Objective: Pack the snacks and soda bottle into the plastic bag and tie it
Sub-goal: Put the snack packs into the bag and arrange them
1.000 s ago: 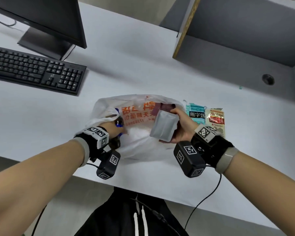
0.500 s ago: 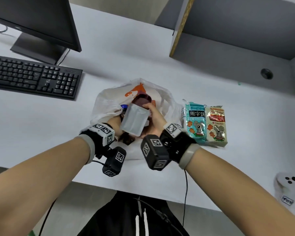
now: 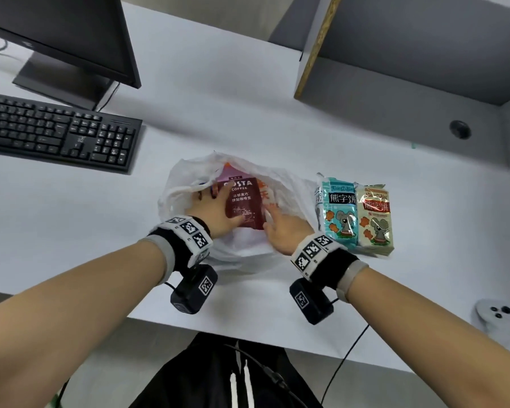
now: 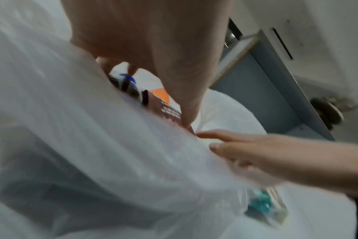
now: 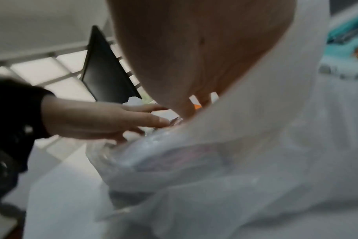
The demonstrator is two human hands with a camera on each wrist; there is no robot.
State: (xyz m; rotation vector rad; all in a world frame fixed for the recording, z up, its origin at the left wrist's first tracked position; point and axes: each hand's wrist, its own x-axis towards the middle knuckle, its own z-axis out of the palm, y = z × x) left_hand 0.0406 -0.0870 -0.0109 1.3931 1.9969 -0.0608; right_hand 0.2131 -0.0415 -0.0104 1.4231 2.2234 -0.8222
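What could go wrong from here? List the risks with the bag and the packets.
1. The Costa coffee packet lies only partly inside the plastic bag; it may slide back out if the left hand lets the mouth sag.
2. The right hand has open fingers resting on the thin film, so the bag could shift or collapse shut.
3. The teal biscuit packet and the beige biscuit packet are not yet packed; tying now would leave them out.

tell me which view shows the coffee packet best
The head view: the coffee packet lies face up in the open bag, label readable. The left wrist view catches only a blurred brown sliver beside the thumb. In the right wrist view I cannot pick it out.
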